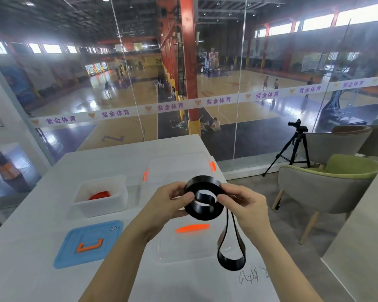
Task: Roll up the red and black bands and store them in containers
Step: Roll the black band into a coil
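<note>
Both my hands hold the black band (203,212) above the table, partly wound into a thick coil. My left hand (168,201) pinches the coil's left side and my right hand (242,205) grips its right side. A loose loop of the band hangs down under my right hand to about the table's right edge. The red band (99,195) lies rolled inside a small white container (100,205) at the left. A large clear container (183,247) with orange latches stands under my hands.
A blue lid (87,243) with an orange handle lies flat at the front left of the white table (42,280). A glass wall rises behind the table. To the right stand a green-grey chair (327,188) and a black tripod (292,149).
</note>
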